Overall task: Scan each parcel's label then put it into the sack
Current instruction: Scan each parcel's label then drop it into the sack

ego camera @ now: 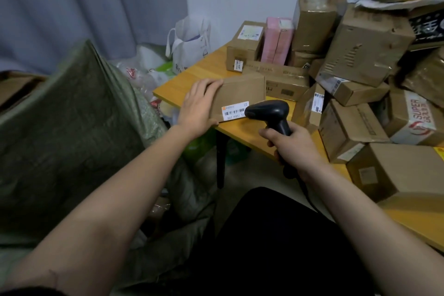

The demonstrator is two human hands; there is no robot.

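Observation:
A small brown cardboard parcel (pixel 240 94) stands tilted at the near left corner of the wooden table (pixel 206 72). Its white barcode label (pixel 234 111) faces me. My left hand (pixel 198 108) grips the parcel's left end, fingers over the top and thumb under the bottom edge. My right hand (pixel 292 144) grips the handle of a black barcode scanner (pixel 270 110), whose head sits right at the label's right end and hides part of it. A large green woven sack (pixel 72 132) stands on the floor to the left.
Several cardboard parcels (pixel 360 55) are heaped across the table's back and right side, with two pink boxes (pixel 277 41) among them. A white tote bag (pixel 189 43) and plastic bags lie on the floor past the sack. A black table leg (pixel 220 161) stands below the corner.

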